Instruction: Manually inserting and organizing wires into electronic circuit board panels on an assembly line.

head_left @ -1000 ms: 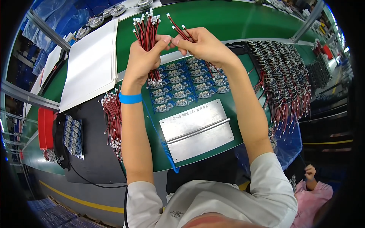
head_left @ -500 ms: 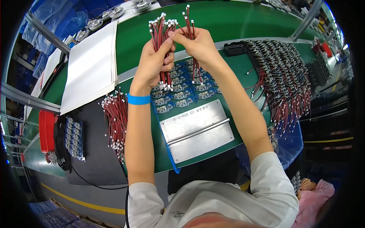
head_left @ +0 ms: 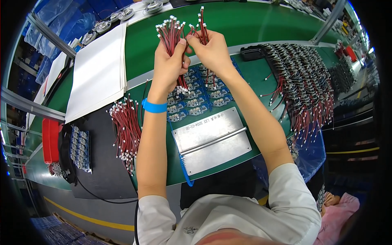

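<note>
Red-and-black wires (head_left: pixel 172 36) splay, white-tipped at both ends. The left hand (head_left: pixel 168 67) clasps many; the right hand (head_left: pixel 213 52) pinches a few.

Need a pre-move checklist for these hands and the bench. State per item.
1. Left hand gripping its bundle: ok, thumb closed over the wires.
2. Right hand holding its wires: ok, a smaller bunch.
3. Bunches fully separate: cannot tell, wires crowd together between the hands.
4. Blue strap around left wrist: ok.
5. Coiled cord plugged in: cannot tell, its end is out of sight.
6. All boards visible: not ok, hands and wires cover some.
</note>
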Demonstrator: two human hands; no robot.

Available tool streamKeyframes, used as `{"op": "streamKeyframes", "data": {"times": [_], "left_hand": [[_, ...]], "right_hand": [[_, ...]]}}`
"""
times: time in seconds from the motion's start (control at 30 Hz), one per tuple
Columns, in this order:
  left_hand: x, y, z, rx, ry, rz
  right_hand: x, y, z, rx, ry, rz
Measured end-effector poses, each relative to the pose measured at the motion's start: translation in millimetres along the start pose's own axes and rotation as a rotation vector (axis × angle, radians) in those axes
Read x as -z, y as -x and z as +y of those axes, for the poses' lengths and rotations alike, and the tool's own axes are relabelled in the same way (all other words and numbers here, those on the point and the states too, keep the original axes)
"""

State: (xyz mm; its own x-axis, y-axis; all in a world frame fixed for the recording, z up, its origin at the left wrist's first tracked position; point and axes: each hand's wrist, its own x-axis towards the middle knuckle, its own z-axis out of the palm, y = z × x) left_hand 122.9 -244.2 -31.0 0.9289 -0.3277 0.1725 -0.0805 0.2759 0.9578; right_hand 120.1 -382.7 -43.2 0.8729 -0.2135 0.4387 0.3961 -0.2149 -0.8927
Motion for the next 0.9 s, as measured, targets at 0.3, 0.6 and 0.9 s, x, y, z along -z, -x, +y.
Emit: {"op": "streamKeyframes", "data": {"times": [0.3,0.6,0.9], "left_hand": [[4.6,-1.2,1.1,-0.012,-0.098,-0.014],[1.9,-6.9,-9.4,-0.070,0.045,0.114],[17.0,-14.3,4.6,-0.209,0.426,0.543]], "right_hand": [[-4.5,5.2,-11.6,-0.133,-0.269,-0.132],[-17.8,7.8,-7.4,-0.266,-0.482,0.021],[-11.2,-7.9,17.1,-0.201,-0.965,0.446]]}}
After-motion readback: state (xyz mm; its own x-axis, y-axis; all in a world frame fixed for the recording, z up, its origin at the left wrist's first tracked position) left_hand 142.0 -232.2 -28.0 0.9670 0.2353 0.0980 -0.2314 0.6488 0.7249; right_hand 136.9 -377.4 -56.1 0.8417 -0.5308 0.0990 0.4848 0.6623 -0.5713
